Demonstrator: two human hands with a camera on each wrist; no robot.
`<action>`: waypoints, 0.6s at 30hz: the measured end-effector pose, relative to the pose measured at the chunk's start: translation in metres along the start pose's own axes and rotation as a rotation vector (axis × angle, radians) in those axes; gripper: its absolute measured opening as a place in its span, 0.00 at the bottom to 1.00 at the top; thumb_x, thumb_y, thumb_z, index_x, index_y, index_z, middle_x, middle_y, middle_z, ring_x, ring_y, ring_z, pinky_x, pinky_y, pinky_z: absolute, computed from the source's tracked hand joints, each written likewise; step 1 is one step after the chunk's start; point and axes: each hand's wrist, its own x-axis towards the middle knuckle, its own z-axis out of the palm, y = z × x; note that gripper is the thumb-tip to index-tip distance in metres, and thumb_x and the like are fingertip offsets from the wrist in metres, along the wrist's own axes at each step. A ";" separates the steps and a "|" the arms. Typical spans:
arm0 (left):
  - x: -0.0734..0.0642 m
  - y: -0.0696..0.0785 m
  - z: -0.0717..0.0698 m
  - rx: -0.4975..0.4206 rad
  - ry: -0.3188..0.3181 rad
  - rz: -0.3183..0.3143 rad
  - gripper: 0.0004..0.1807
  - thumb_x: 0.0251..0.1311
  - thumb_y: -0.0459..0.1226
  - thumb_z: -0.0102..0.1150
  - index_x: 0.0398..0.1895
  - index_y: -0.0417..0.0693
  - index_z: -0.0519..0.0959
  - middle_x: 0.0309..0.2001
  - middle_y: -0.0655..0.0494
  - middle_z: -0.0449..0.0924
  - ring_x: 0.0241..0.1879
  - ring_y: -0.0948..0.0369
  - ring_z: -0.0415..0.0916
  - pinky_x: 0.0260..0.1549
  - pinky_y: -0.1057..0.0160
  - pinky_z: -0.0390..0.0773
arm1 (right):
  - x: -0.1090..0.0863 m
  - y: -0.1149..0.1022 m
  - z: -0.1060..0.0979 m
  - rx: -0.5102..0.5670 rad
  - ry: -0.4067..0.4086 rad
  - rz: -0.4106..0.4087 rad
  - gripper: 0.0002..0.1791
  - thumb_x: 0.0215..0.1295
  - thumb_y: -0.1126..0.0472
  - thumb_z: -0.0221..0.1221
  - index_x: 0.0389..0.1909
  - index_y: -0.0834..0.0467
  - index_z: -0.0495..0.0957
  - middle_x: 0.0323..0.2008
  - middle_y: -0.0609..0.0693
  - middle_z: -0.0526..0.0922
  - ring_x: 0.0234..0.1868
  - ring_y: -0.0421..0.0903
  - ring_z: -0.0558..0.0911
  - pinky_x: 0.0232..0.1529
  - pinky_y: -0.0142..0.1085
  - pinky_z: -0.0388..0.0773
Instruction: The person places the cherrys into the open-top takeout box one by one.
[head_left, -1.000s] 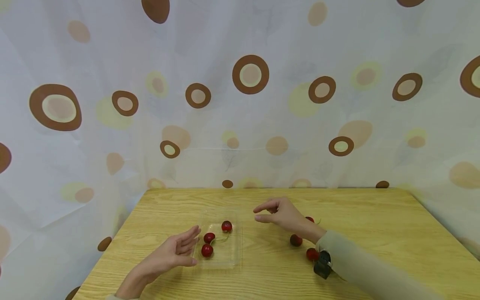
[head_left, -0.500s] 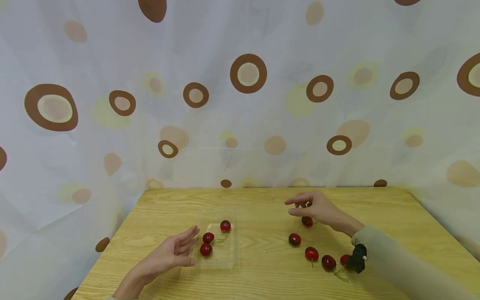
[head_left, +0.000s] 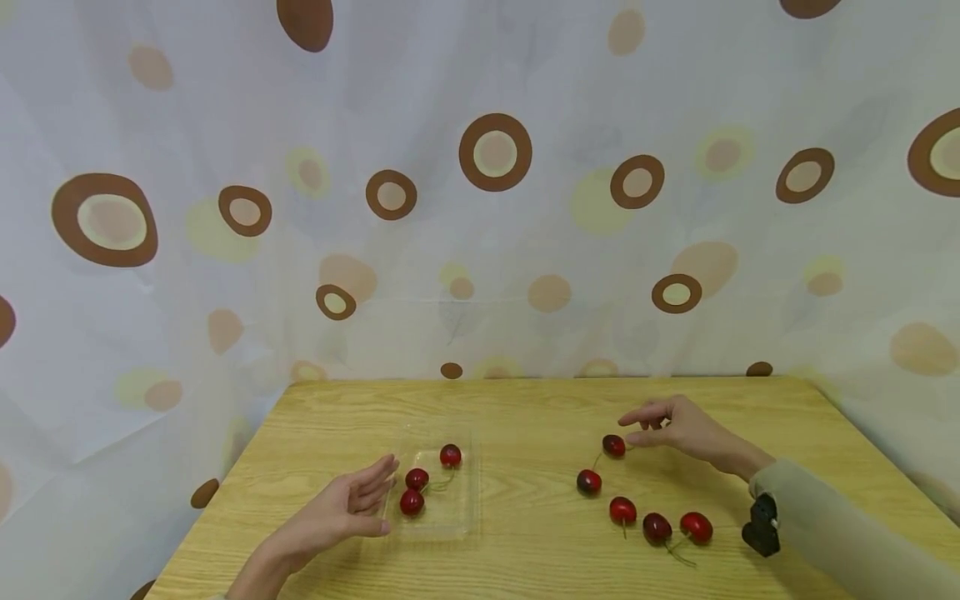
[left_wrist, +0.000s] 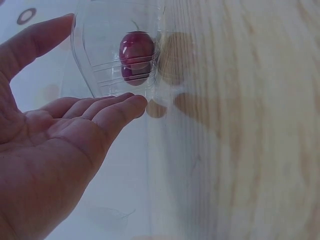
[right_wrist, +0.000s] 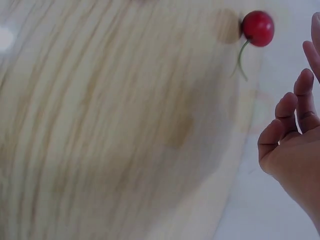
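A clear plastic tray (head_left: pixel 453 523) sits on the table with 3 dark red cherries in it, one of them the far cherry (head_left: pixel 450 456). My left hand (head_left: pixel 330 508) is at the tray's left side, thumb and fingers extended along its edge. Through the tray wall, the left wrist view shows a cherry (left_wrist: pixel 136 47). On the right, my right hand (head_left: pixel 693 437) hovers by the farthest loose cherry (head_left: pixel 613 446), fingertips close to its stem side. In the right wrist view, a gap separates the loosely bent fingers from a cherry (right_wrist: pixel 257 28) with a green stem.
Several loose cherries lie in a curved row on the wooden table (head_left: pixel 525 567), among them a left cherry (head_left: pixel 588 482) and a right cherry (head_left: pixel 696 527). A patterned curtain (head_left: pixel 495 250) hangs behind the table. A black device (head_left: pixel 762 525) is on my right wrist.
My right hand has moved from beside the tray rightward to the far loose cherry, uncovering the row of cherries. The left hand and the cherries in the tray have stayed put.
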 end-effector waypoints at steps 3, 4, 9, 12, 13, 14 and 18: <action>0.000 0.000 0.000 -0.001 0.000 0.004 0.50 0.73 0.30 0.62 0.83 0.31 0.36 0.82 0.32 0.35 0.79 0.33 0.40 0.74 0.37 0.52 | -0.001 0.009 -0.004 -0.006 -0.022 0.018 0.20 0.72 0.58 0.68 0.60 0.64 0.85 0.44 0.56 0.83 0.39 0.51 0.70 0.36 0.38 0.67; 0.000 -0.001 0.000 -0.002 0.001 0.004 0.51 0.73 0.30 0.62 0.83 0.31 0.36 0.82 0.32 0.35 0.79 0.33 0.40 0.74 0.37 0.52 | -0.001 0.012 -0.004 -0.006 -0.028 0.025 0.20 0.72 0.58 0.68 0.60 0.64 0.85 0.44 0.56 0.82 0.40 0.51 0.70 0.36 0.38 0.67; -0.001 -0.002 0.000 -0.002 0.000 0.004 0.50 0.73 0.30 0.61 0.83 0.31 0.36 0.82 0.32 0.35 0.79 0.32 0.40 0.74 0.37 0.53 | -0.001 0.023 -0.005 -0.007 -0.040 0.053 0.20 0.71 0.58 0.69 0.59 0.64 0.86 0.46 0.57 0.83 0.41 0.51 0.71 0.36 0.38 0.67; -0.001 -0.001 0.000 -0.005 -0.003 0.003 0.50 0.73 0.30 0.61 0.83 0.31 0.36 0.82 0.32 0.35 0.79 0.33 0.40 0.74 0.37 0.53 | 0.000 0.027 -0.006 -0.010 -0.047 0.061 0.20 0.71 0.57 0.70 0.58 0.64 0.86 0.47 0.57 0.83 0.42 0.51 0.70 0.36 0.38 0.66; 0.000 -0.001 0.000 -0.006 -0.003 0.002 0.50 0.73 0.30 0.61 0.83 0.31 0.36 0.82 0.32 0.35 0.79 0.33 0.40 0.74 0.37 0.53 | 0.000 0.029 -0.006 -0.012 -0.049 0.062 0.20 0.70 0.57 0.70 0.58 0.63 0.87 0.48 0.57 0.83 0.42 0.50 0.71 0.37 0.38 0.66; 0.000 -0.001 0.000 -0.007 -0.004 0.001 0.50 0.73 0.30 0.61 0.84 0.31 0.36 0.83 0.32 0.35 0.79 0.33 0.40 0.74 0.37 0.53 | 0.001 0.030 -0.006 -0.016 -0.052 0.062 0.20 0.70 0.57 0.70 0.57 0.63 0.87 0.48 0.56 0.83 0.42 0.50 0.71 0.37 0.38 0.66; 0.000 0.001 0.000 -0.014 -0.008 -0.003 0.50 0.73 0.30 0.61 0.84 0.31 0.36 0.83 0.32 0.34 0.79 0.33 0.39 0.74 0.37 0.53 | 0.002 0.035 -0.007 -0.031 -0.057 0.065 0.19 0.70 0.57 0.71 0.57 0.63 0.87 0.48 0.55 0.84 0.45 0.49 0.74 0.41 0.36 0.70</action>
